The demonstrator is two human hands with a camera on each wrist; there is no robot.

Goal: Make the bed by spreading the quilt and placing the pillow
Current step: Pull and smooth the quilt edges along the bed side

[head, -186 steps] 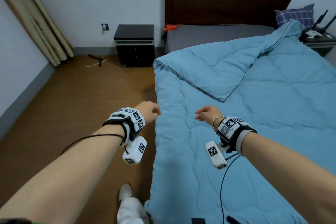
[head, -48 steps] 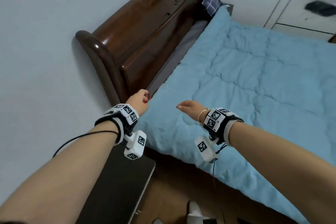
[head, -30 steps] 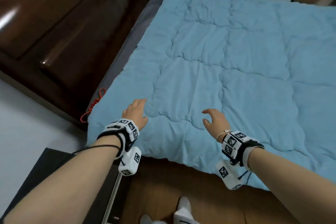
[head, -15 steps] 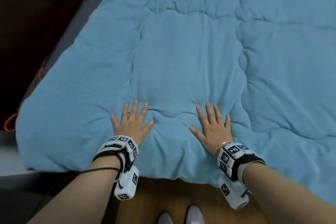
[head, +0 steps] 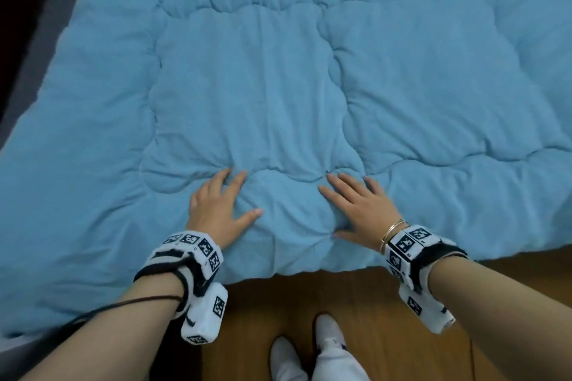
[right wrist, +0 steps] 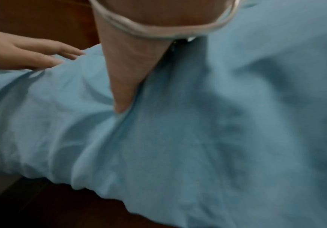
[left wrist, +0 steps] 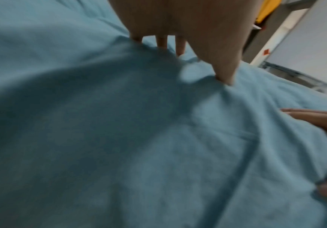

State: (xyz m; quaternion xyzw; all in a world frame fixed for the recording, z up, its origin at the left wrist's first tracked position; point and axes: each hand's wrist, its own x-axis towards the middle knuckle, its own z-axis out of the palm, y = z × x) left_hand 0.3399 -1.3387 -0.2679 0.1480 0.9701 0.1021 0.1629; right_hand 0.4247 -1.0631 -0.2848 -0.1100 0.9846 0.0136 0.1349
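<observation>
The light blue quilt (head: 278, 80) lies spread across the bed and fills most of the head view. My left hand (head: 216, 207) rests palm down on it near the front edge, fingers straight. My right hand (head: 359, 204) lies flat on the quilt a little to the right, fingers straight too. Fabric is bunched into soft folds between the two hands. In the left wrist view the left hand (left wrist: 180, 30) presses its fingertips into the quilt (left wrist: 119, 138). The right wrist view has the right hand (right wrist: 127, 77) on the quilt (right wrist: 197, 138). No pillow is in view.
The quilt's front edge hangs over the wooden floor (head: 387, 303), where my white shoes (head: 312, 349) stand. A strip of grey mattress (head: 40, 40) and the dark headboard (head: 18, 9) lie at the far left.
Both hands have slid toward each other across the quilt, gathering wrinkles between them. Earlier I walked to the head of the bed and laid both palms on the quilt.
</observation>
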